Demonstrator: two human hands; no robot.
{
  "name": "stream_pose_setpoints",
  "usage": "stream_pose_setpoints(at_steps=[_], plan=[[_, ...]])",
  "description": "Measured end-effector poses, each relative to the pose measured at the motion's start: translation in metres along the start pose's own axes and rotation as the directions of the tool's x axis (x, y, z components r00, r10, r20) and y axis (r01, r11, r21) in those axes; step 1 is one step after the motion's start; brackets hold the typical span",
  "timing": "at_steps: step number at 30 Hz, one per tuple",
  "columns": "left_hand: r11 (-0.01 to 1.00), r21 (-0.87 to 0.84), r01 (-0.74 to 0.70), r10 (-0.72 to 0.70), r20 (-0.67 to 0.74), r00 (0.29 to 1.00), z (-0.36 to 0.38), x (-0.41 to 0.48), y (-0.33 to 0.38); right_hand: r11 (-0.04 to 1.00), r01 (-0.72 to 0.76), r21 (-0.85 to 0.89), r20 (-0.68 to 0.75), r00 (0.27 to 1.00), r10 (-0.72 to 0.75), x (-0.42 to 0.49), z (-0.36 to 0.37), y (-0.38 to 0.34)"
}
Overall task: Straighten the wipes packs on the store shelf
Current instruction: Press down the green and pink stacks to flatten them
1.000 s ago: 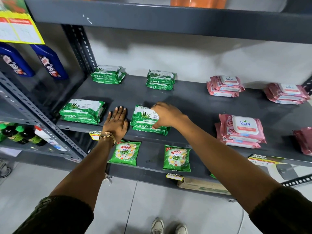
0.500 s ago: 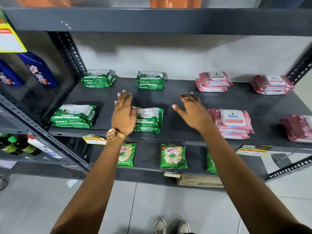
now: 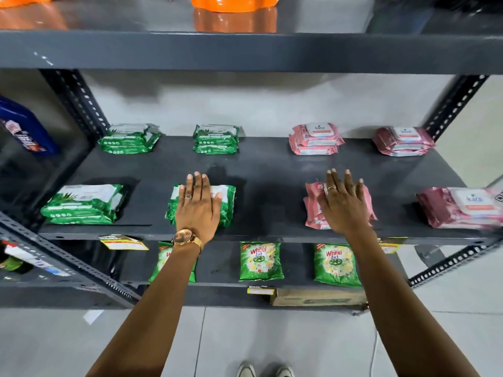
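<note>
The dark shelf (image 3: 266, 170) in the middle of the frame holds eight little piles of wipes packs, green ones on the left side and pink ones on the right side. The left hand (image 3: 198, 210) lies flat and open on the green pile (image 3: 227, 202) at the front, a bit left of the middle of the frame. The right hand (image 3: 344, 205) lies flat and open on the pink pile (image 3: 313, 210) at the front, a bit right of the middle. Both hands press down with fingers spread; neither one is closed around a pack. The four piles at the back of the shelf, near the wall, look neat and sit in a row. The green pile at the front left (image 3: 84, 204) looks fairly square too. The pink pile under the right hand looks a little crooked, with its packs not lined up on top of each other. The pink pile at the far right edge (image 3: 460, 208) is blurry, so I cannot tell if it is straight. I think most of the job is done, and the two front pink piles may be what is left.
</note>
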State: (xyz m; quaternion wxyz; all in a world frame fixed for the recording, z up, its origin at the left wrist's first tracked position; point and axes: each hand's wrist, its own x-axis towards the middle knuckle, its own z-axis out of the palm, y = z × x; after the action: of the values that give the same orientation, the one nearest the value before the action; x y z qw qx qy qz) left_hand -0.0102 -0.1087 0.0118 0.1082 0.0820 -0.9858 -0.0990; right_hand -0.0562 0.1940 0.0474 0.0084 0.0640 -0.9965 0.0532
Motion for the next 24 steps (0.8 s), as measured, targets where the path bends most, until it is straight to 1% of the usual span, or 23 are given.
stream_pose_setpoints(at_steps=[5,8,12,16,20,21,23,24], plan=[[1.0,0.001,0.026,-0.026,-0.019,0.999,0.004,0.001,0.003,1.0,-0.029,0.003,-0.034,0.999,0.029,0.003,0.008,-0.001],[0.999,0.01,0.04,-0.039,-0.047,0.998,0.006,0.002,0.005,1.0,-0.025,0.005,-0.052,0.998,0.025,0.003,0.011,0.0],[0.999,0.003,0.052,-0.052,-0.043,0.998,0.004,0.003,0.006,1.0,-0.01,0.006,-0.09,0.996,0.01,0.002,0.012,0.001],[0.998,-0.003,0.06,-0.06,-0.001,0.998,-0.001,-0.001,0.007,0.999,-0.019,0.035,-0.141,0.99,0.024,0.0,0.012,-0.002],[0.998,0.0,0.058,-0.058,0.051,0.997,-0.007,0.0,0.007,0.999,-0.039,0.027,-0.1,0.994,0.042,-0.002,0.012,-0.001],[0.998,-0.004,0.056,-0.056,0.078,0.995,-0.01,0.0,0.009,0.998,-0.044,0.048,-0.097,0.994,0.048,-0.005,0.008,-0.002],[0.999,0.001,0.048,-0.048,0.104,0.993,-0.017,-0.004,0.012,0.995,-0.051,0.087,-0.123,0.99,0.062,-0.011,0.002,-0.003],[1.0,0.009,0.01,-0.01,0.073,0.997,-0.022,-0.004,0.016,0.994,-0.031,0.105,-0.161,0.986,0.047,-0.015,-0.002,-0.003]])
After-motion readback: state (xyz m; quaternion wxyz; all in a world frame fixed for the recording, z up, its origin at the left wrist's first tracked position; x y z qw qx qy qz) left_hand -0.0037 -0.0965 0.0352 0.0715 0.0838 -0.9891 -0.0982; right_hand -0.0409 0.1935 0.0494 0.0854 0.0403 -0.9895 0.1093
